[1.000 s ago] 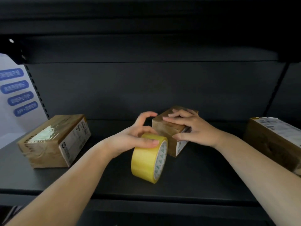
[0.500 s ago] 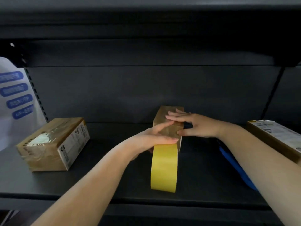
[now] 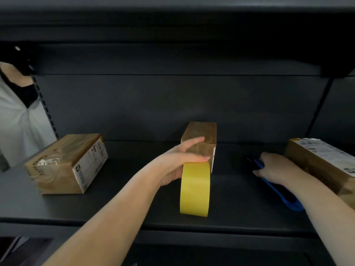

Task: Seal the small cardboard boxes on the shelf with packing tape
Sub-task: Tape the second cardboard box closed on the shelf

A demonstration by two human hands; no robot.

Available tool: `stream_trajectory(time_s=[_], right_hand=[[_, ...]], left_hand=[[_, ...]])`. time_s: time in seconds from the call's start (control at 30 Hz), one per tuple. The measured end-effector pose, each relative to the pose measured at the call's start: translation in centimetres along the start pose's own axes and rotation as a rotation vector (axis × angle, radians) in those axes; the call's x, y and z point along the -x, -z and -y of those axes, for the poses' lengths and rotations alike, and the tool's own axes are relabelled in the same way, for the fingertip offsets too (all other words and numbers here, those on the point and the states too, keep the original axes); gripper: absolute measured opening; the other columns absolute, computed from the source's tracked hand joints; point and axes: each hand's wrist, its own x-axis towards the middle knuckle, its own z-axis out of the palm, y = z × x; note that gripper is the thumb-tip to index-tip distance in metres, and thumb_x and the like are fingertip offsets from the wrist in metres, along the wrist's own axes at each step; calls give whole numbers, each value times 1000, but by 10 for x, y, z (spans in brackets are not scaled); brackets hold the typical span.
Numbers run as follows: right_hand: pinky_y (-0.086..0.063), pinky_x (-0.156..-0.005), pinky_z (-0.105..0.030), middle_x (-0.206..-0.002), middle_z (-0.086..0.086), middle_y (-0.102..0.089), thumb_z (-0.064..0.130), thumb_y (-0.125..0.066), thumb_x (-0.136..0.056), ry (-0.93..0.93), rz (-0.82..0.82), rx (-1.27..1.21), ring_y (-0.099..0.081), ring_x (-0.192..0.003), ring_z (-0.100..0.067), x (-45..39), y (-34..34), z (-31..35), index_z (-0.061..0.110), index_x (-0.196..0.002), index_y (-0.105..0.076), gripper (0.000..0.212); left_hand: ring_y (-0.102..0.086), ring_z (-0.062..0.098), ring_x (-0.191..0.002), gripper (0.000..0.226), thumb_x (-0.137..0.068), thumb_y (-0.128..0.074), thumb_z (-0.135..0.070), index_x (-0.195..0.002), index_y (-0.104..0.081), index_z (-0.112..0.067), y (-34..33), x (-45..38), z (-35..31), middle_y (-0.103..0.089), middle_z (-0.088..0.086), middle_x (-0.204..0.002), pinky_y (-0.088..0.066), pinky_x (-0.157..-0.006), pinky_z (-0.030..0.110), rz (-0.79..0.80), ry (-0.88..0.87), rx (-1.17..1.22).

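A small cardboard box (image 3: 199, 135) stands in the middle of the dark shelf (image 3: 134, 200). In front of it a yellow roll of packing tape (image 3: 194, 191) stands on edge. My left hand (image 3: 178, 162) grips the top of the roll, with its index finger lying against the box's near face. My right hand (image 3: 272, 169) rests to the right on a blue tool (image 3: 284, 196) lying on the shelf, fingers curled over its far end. Whether it grips the tool is unclear.
A larger taped box (image 3: 65, 166) with a white label sits at the left. Another labelled box (image 3: 322, 162) lies at the right edge, beside my right forearm. A person in a white shirt (image 3: 17, 127) stands beyond the shelf's left upright.
My right hand left the top of the small box and moved right, down onto the blue tool. The left hand stays on the tape roll at the box.
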Motion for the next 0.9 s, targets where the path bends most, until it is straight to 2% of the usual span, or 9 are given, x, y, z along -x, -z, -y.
stream_trajectory(time_s=[0.03,0.13,0.23,0.37,0.53,0.7,0.77,0.83,0.9], right_hand=[[-43,-61,-25,-99,-6,-59,29,-58,-89,60,-64,-66,-59,-81,-17,3,2,2,15,-120,-44,36],[-41,-50,-27,-73,-2,-58,26,-53,-92,318,-288,-255,-58,-61,-14,20,21,10,27,-109,-40,21],[-41,-52,-29,-74,8,-54,36,-47,-93,532,-361,3,-53,-61,-9,39,40,25,38,-114,-41,22],[-30,-49,-23,-71,15,-42,45,-40,-94,649,-380,331,-44,-64,-6,47,44,49,47,-122,-35,29],[-34,-55,-28,-71,15,-36,45,-37,-94,677,-344,376,-41,-67,-8,41,35,63,48,-127,-35,33],[-36,-57,-29,-81,10,-44,40,-38,-95,650,-326,498,-47,-73,-12,41,31,66,45,-123,-41,28],[-42,-64,-29,-84,11,-48,40,-40,-95,626,-271,563,-52,-78,-13,44,33,59,44,-120,-44,26],[-45,-66,-26,-91,12,-57,43,-43,-94,578,-165,384,-57,-77,-6,44,37,43,46,-119,-44,26],[-48,-61,-23,-84,9,-63,42,-48,-91,532,-57,44,-61,-61,-2,44,37,25,46,-108,-45,17]], left_hand=[[-65,24,-101,69,-82,-66,-13,-139,-37,-38,0,0,0,-61,11,-119,-55,-77,35,-1,-2,6],[-64,27,-104,69,-82,-67,-13,-139,-38,-37,0,0,1,-61,13,-118,-54,-83,40,-8,-2,21],[-62,30,-107,67,-82,-67,-12,-138,-39,-38,-1,0,1,-60,13,-121,-51,-90,44,-18,-4,35],[-62,31,-107,66,-82,-66,-12,-137,-39,-39,0,-1,2,-60,15,-121,-51,-90,45,-16,-6,44],[-63,22,-102,67,-83,-65,-15,-139,-36,-39,1,-5,5,-57,-1,-111,-54,-76,35,-21,-24,8],[-63,16,-97,65,-83,-66,-17,-137,-38,-41,3,-5,5,-56,-6,-109,-54,-68,27,-28,-24,-18],[-65,12,-92,68,-83,-67,-18,-138,-37,-42,3,-4,4,-58,-6,-105,-53,-65,26,-25,-9,-33],[-68,8,-85,69,-83,-67,-18,-139,-35,-42,4,-3,2,-59,-7,-101,-54,-62,24,-25,-6,-45],[-64,14,-95,70,-83,-66,-19,-140,-33,-41,2,-1,0,-57,-4,-107,-54,-71,29,-21,6,-46]])
